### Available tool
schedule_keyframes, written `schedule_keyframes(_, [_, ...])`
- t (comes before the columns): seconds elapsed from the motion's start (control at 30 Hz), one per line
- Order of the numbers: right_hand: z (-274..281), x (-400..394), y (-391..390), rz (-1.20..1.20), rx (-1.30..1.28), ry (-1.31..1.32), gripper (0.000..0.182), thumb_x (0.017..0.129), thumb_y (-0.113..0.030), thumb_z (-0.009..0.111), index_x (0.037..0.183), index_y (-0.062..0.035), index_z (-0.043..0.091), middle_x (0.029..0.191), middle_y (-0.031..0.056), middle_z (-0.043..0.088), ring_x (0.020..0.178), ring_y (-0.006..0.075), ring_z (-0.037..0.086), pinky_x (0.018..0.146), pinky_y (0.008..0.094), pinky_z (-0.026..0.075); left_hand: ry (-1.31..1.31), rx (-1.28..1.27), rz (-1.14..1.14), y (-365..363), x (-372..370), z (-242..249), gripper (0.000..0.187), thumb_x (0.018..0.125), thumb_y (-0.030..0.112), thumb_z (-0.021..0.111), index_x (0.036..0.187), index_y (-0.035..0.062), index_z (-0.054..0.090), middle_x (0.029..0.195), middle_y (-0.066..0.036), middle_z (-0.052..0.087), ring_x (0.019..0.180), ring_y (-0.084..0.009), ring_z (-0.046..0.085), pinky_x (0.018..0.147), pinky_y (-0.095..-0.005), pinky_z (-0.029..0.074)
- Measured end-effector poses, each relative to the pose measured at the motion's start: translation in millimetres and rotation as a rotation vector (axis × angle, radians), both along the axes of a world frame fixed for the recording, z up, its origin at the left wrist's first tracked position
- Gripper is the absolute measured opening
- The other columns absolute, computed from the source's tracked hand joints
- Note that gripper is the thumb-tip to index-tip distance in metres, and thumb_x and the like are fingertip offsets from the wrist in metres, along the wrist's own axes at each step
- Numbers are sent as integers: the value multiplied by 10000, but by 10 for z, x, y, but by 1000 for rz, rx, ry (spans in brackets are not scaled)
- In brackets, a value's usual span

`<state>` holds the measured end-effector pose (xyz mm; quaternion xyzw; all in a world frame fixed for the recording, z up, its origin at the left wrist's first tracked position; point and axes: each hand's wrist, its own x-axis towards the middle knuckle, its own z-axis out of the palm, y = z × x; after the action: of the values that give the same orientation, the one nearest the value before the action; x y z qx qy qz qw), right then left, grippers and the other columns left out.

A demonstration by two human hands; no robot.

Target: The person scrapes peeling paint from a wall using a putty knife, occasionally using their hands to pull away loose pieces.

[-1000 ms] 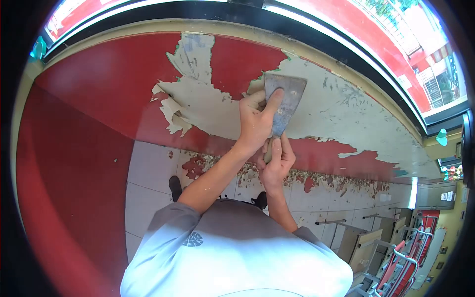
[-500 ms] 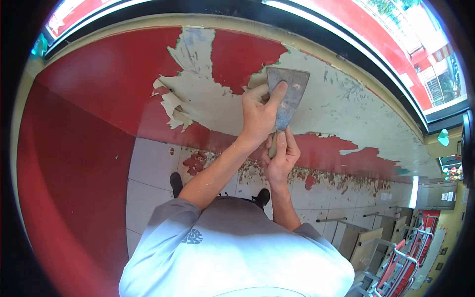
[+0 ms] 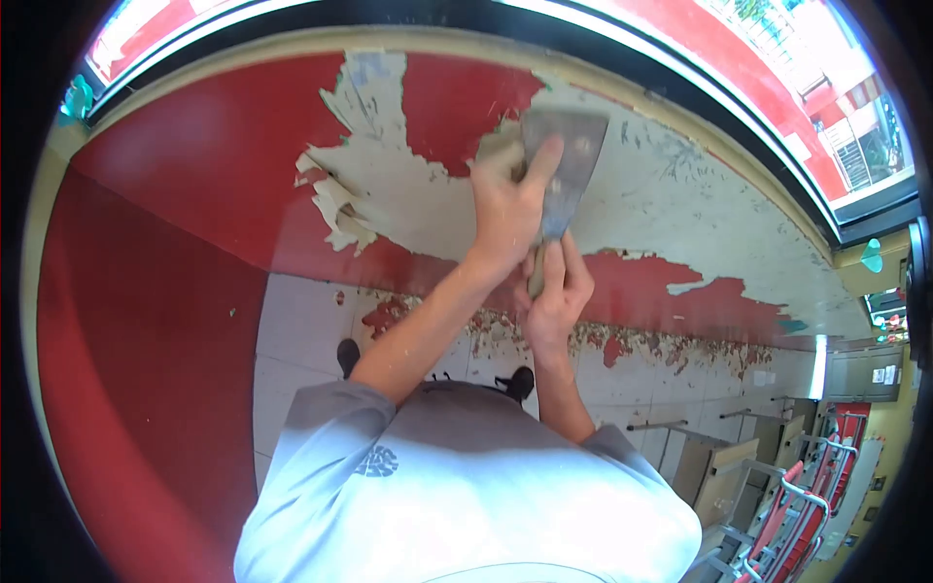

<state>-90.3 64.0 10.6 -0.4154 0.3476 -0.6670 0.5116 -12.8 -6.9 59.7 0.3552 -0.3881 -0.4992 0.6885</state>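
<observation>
"What sort of place are we seeing?"
"Something like a classroom, though I'm not swearing to it. Metal-framed furniture (image 3: 724,481) is standing in a row, a cabinet (image 3: 851,374) is filling the far end, and a green cutout (image 3: 872,256) is hanging near the window (image 3: 880,146)."
"Neat?"
"Hardly: paint is peeling off the wall (image 3: 233,146), and chips (image 3: 384,316) are littering the tiled floor (image 3: 301,321)."
</observation>
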Motion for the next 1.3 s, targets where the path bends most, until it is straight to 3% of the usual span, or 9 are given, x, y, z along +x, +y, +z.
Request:
schedule_keyframes(0.07, [-200,-10,93,-10,62,14,349,1012,-124,429,1318,26,505,713,13,509,447,16,351,362,191,296,-65,-15,119,9,-69,-231,386,920,240,649,608,34,554,565,33,533,518,-17,428,438,-235,310])
schedule_keyframes(0.43, [-168,-65,71,-6,75,-46,349,1007,-134,453,1305,37,505,710,25,498,477,30,348,365,191,275,75,-39,77,-29,-148,-282,277,943,246,623,801,14,670,656,52,561,571,-16,411,486,-226,313])
schedule_keyframes(0.57, [-237,-52,32,-12,-2,-41,334,986,-83,486,1300,21,534,703,-18,502,518,11,363,409,186,298,85,-86,63,-75,-133,-348,272,944,249,622,821,13,676,648,52,556,562,-21,401,482,-228,306])
schedule_keyframes(0.63, [-195,-25,-10,-24,3,-37,338,985,-86,492,1303,18,533,697,-23,494,523,11,361,413,186,299,57,-101,49,-82,-97,-289,261,964,211,588,918,-35,662,834,-20,632,686,-48,518,578,-226,421])
schedule_keyframes(0.73, [-55,34,-72,-24,-46,11,338,1003,-109,456,1303,32,520,686,0,481,477,24,334,377,193,285,21,-131,7,-147,36,-71,246,962,188,587,939,-47,656,842,-18,627,724,-56,537,612,-228,435])
schedule_keyframes(0.87, [-158,79,24,-32,-1,-56,335,991,-105,483,1302,11,536,688,-17,484,504,14,349,397,186,293,-128,-102,16,-135,60,-232,230,958,172,590,958,-52,644,851,-15,622,752,-69,551,641,-237,450])
schedule_keyframes(0.97, [-125,55,29,3,56,-127,329,980,-92,507,1292,3,552,691,-33,485,536,2,364,415,178,297,-129,-177,110,-121,13,-341,231,957,179,595,971,-47,636,895,-31,628,774,-81,557,667,-247,458])
schedule_keyframes(1.03, [-67,43,22,2,70,-123,329,980,-92,507,1292,3,552,692,-35,483,537,1,361,414,176,291,68,-74,-43,-87,23,-176,232,956,185,600,962,-43,646,941,-46,630,804,-95,562,693,-255,464])
schedule_keyframes(1.3, [29,45,-43,34,-10,-136,332,982,-81,504,1299,10,541,693,-33,472,519,0,338,411,178,284,16,-164,36,-185,42,-82,230,959,191,595,930,-29,654,882,-36,640,764,-81,564,660,-251,461])
